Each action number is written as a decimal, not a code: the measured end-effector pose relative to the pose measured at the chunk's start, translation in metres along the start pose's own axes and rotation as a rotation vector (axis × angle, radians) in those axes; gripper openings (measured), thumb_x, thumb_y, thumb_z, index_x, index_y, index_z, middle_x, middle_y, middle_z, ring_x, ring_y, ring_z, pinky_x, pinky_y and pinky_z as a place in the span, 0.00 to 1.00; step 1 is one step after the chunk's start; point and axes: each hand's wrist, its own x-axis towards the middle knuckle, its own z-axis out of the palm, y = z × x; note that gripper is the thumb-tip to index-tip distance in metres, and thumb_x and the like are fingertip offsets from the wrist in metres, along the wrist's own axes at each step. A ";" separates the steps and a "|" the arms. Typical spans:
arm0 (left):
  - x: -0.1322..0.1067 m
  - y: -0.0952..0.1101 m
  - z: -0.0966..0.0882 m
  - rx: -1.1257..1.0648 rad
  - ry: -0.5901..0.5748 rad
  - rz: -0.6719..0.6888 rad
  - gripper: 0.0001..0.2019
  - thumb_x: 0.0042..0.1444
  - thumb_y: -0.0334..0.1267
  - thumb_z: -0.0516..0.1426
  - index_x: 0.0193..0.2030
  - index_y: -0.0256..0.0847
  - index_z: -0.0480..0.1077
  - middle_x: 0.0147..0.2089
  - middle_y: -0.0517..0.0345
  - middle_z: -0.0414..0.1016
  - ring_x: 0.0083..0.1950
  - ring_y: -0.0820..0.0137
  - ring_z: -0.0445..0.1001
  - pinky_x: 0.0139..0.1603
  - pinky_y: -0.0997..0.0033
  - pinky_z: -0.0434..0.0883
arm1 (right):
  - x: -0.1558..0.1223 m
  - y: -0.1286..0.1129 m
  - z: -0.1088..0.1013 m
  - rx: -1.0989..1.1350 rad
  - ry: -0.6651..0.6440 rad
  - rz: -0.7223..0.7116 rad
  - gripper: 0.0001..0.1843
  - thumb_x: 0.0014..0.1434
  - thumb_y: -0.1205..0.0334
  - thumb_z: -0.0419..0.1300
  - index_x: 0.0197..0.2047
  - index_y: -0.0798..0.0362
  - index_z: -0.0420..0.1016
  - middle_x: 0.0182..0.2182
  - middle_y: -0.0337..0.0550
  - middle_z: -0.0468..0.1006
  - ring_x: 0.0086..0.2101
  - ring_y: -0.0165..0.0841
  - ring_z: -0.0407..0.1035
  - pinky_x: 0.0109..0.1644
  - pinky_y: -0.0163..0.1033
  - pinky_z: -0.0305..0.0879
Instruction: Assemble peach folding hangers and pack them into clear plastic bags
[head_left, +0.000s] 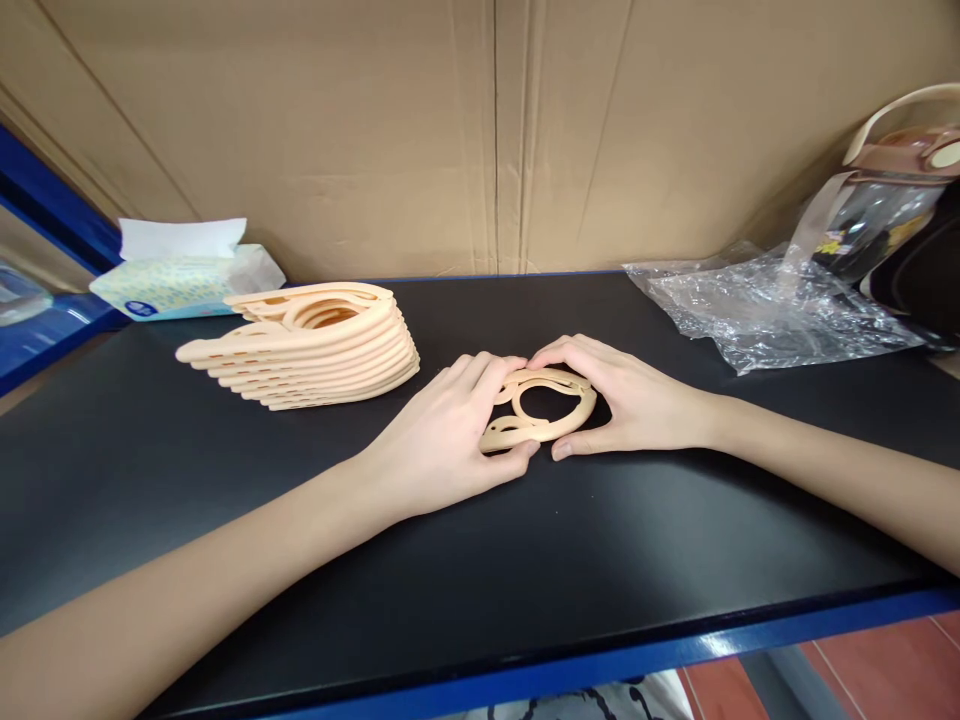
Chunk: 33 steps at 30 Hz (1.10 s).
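A peach plastic folding hanger point(559, 428), folded up around a round opening, lies on the black tabletop between my hands. My left hand point(457, 430) is closed around its left end, with the thumb at the near edge and the fingers over the far side, hiding that end. Around the right end curves my right hand point(619, 400), fingertips at the far edge and thumb by the near edge. To the left of my hands, several matching folded hangers point(337, 350) are piled in a neat stack.
A tissue pack point(176, 280) sits behind the stack at the back left. At the right lie a crumpled clear plastic bag point(757, 310) and a clear bottle with a brown lid point(862, 220). Cardboard point(375, 130) walls the back; a blue edge point(600, 665) runs along the front.
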 end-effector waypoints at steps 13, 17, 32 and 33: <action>-0.004 0.004 -0.006 -0.010 0.010 0.138 0.32 0.55 0.47 0.62 0.61 0.35 0.59 0.52 0.50 0.71 0.50 0.60 0.71 0.49 0.61 0.71 | -0.003 -0.002 0.001 0.084 0.142 -0.150 0.34 0.50 0.34 0.64 0.51 0.48 0.64 0.48 0.47 0.74 0.46 0.42 0.70 0.50 0.47 0.66; -0.005 0.022 -0.028 0.168 0.102 0.206 0.33 0.54 0.42 0.61 0.64 0.34 0.57 0.56 0.47 0.71 0.53 0.59 0.72 0.51 0.61 0.71 | -0.004 0.001 -0.004 0.347 0.283 -0.112 0.31 0.62 0.31 0.45 0.51 0.48 0.66 0.45 0.46 0.74 0.45 0.40 0.69 0.48 0.45 0.66; -0.037 -0.094 -0.151 0.220 0.222 -0.222 0.45 0.46 0.73 0.54 0.65 0.46 0.62 0.55 0.54 0.75 0.51 0.58 0.74 0.53 0.45 0.68 | 0.004 -0.005 -0.004 0.371 0.202 0.184 0.13 0.68 0.50 0.52 0.40 0.48 0.72 0.35 0.39 0.76 0.37 0.32 0.70 0.44 0.38 0.65; -0.040 -0.100 -0.149 0.217 0.218 -0.218 0.47 0.45 0.74 0.53 0.66 0.44 0.61 0.56 0.53 0.74 0.51 0.58 0.74 0.54 0.42 0.67 | 0.004 -0.006 -0.004 0.355 0.198 0.191 0.13 0.67 0.50 0.53 0.39 0.48 0.72 0.35 0.39 0.76 0.37 0.31 0.70 0.44 0.37 0.65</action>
